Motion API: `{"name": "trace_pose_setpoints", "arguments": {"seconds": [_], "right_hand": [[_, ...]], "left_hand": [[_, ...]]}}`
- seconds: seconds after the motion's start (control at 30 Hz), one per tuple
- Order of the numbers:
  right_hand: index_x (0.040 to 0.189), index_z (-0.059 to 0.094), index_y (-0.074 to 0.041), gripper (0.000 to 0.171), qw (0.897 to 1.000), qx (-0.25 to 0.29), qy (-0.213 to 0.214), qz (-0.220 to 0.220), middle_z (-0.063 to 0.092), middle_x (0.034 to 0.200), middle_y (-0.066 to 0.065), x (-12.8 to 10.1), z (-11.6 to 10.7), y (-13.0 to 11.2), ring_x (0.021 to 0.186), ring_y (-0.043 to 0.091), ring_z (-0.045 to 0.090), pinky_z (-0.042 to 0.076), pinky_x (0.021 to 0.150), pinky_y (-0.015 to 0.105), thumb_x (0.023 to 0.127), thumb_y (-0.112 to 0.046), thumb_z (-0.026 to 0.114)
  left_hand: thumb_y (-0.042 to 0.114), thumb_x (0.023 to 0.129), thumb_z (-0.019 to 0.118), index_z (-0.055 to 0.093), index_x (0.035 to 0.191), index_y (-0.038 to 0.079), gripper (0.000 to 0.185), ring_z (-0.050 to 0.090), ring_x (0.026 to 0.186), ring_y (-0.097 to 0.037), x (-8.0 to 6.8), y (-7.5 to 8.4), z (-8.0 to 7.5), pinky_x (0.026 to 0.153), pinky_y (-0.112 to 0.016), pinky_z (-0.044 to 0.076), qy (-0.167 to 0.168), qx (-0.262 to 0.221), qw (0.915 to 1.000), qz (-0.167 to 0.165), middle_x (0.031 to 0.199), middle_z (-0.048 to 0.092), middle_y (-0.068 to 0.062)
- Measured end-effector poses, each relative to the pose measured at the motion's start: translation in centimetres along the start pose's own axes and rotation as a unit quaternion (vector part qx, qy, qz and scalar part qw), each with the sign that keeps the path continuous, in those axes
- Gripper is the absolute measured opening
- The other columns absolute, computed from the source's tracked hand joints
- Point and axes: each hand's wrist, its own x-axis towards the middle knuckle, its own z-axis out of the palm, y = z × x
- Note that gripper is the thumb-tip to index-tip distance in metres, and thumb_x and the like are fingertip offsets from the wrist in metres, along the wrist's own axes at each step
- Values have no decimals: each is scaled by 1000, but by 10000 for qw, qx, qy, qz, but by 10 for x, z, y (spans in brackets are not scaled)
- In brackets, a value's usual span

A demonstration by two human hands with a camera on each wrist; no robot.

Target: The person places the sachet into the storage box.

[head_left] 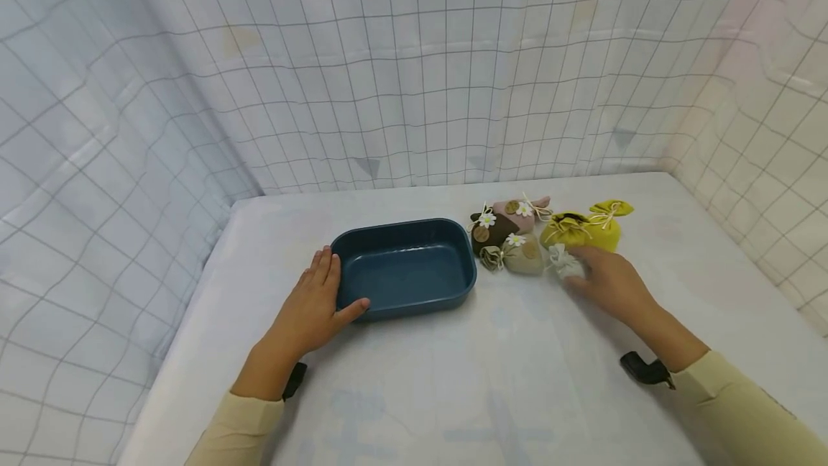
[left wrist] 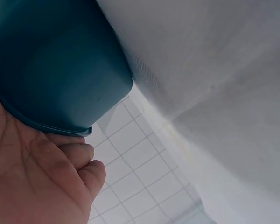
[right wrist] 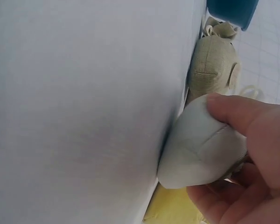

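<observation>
A dark blue tray (head_left: pixel 404 265) sits mid-table with nothing in it. My left hand (head_left: pixel 326 290) rests against its near left corner, fingers straight along the end wall and thumb on the front wall; in the left wrist view my left hand (left wrist: pixel 32 177) lies under the rim of the tray (left wrist: pixel 56 60). My right hand (head_left: pixel 601 275) pinches a small white pouch (head_left: pixel 564 261) on the table; in the right wrist view, thumb and fingers of my right hand (right wrist: pixel 252 140) close round the white pouch (right wrist: pixel 200 149). A beige pouch (right wrist: pixel 213 65) lies just beyond it.
Right of the tray lie pink (head_left: pixel 514 214), dark brown (head_left: pixel 488 232), beige (head_left: pixel 524 254) and two yellow-green pouches (head_left: pixel 585 229) in a cluster. The white table (head_left: pixel 504 380) is walled by a grid-patterned curtain (head_left: pixel 414 70) on three sides.
</observation>
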Motion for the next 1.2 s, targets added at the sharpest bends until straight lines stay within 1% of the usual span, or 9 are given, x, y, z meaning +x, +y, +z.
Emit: {"name": "trace_pose_setpoints", "arguments": {"seconds": [0.17, 0.33, 0.47, 0.53, 0.63, 0.73, 0.9, 1.0, 1.2], "right_hand": [[130, 60, 6, 52, 9998, 176, -36, 50, 63, 124, 26, 2, -5, -5, 111, 44, 59, 46, 90, 59, 86, -16, 78], [130, 60, 5, 52, 9993, 366, -52, 47, 65, 120, 25, 5, -9, -11, 102, 36, 63, 49, 84, 55, 87, -18, 78], [133, 59, 4, 55, 9984, 531, -134, 139, 65, 118, 25, 7, -14, -16, 92, 30, 60, 51, 77, 49, 88, -23, 77], [133, 59, 3, 56, 9982, 574, -101, 104, 65, 120, 25, 7, -17, -18, 90, 29, 59, 50, 76, 47, 88, -25, 77], [133, 60, 2, 56, 9981, 619, -26, 25, 64, 123, 25, 9, -23, -21, 90, 29, 57, 48, 75, 45, 88, -26, 78], [132, 60, 2, 55, 9977, 676, 22, -26, 65, 120, 24, 10, -27, -25, 90, 30, 57, 49, 74, 45, 88, -27, 78], [134, 58, 2, 58, 9967, 807, -50, -6, 65, 120, 24, 15, -32, -31, 92, 31, 59, 51, 73, 44, 89, -30, 76], [135, 58, 2, 59, 9962, 870, -80, -68, 64, 121, 23, 18, -33, -36, 92, 30, 59, 51, 73, 43, 90, -33, 75], [133, 59, 3, 57, 9931, 1137, -7, -303, 65, 120, 21, 25, -36, -48, 96, 30, 61, 51, 75, 43, 90, -30, 75]], "left_hand": [[69, 95, 46, 10, 154, -11, 106, 1, 150, -39, -3, -1, -1, 117, -57, 14, 19, 4, 10000, -16, 163, 3, -25], [68, 95, 48, 11, 154, -11, 106, 1, 150, -39, -5, -2, -2, 117, -57, 13, 60, -17, 10000, -28, 163, 3, -26], [69, 94, 47, 11, 154, -11, 106, 1, 150, -39, -5, -2, -1, 117, -57, 14, 90, 15, 10000, -31, 162, 3, -26], [69, 94, 47, 12, 154, -12, 106, 2, 150, -39, -5, -3, 0, 117, -57, 14, 103, 35, 9999, -26, 162, 4, -26], [69, 94, 47, 12, 154, -11, 106, 2, 150, -38, -5, -3, 0, 117, -56, 15, 107, 42, 9999, -18, 163, 4, -25], [69, 94, 47, 13, 154, -11, 106, 3, 150, -38, -5, -2, 0, 117, -56, 15, 119, 45, 9999, 0, 163, 5, -25], [68, 94, 48, 14, 154, -12, 105, 5, 150, -39, -3, -1, 0, 117, -55, 15, 163, 76, 9998, 29, 162, 6, -26], [67, 95, 49, 14, 153, -13, 105, 5, 150, -40, -3, 0, 1, 117, -55, 16, 157, 65, 9998, 39, 162, 6, -27], [68, 95, 48, 13, 154, -12, 105, 5, 150, -39, -1, 0, 1, 117, -55, 16, 136, 79, 9999, 45, 162, 5, -26]]}}
